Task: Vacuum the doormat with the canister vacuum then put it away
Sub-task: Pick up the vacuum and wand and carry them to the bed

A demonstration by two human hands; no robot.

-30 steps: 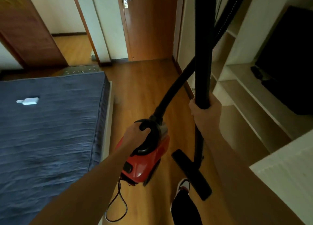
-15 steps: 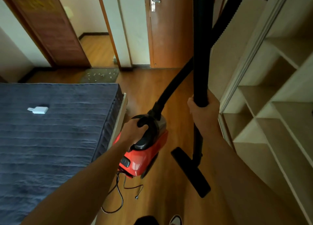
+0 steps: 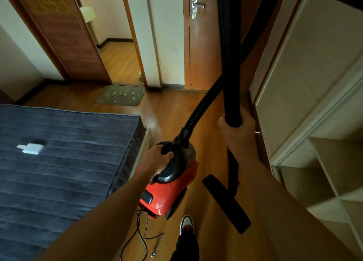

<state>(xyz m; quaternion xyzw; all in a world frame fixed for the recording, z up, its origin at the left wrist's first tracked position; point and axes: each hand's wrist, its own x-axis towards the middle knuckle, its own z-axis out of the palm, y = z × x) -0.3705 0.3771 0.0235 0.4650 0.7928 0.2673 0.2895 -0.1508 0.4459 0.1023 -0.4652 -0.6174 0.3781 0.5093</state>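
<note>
I have my left hand [image 3: 158, 158] with fingers wrapped around the handle of the red canister vacuum [image 3: 172, 190], lifting it clear of the floor at centre frame. My right hand [image 3: 238, 129] has fingers clamped on the upright wand [image 3: 228, 64], so the floor nozzle [image 3: 225, 203] hangs clear. The littered doormat [image 3: 120, 95] lies ahead, upper centre, by the doorway; the unplugged cord [image 3: 144, 235] trails below.

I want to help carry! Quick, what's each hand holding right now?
Left hand: closed around the black handle of the red vacuum.
Right hand: closed around the black wand, holding it upright.
</note>
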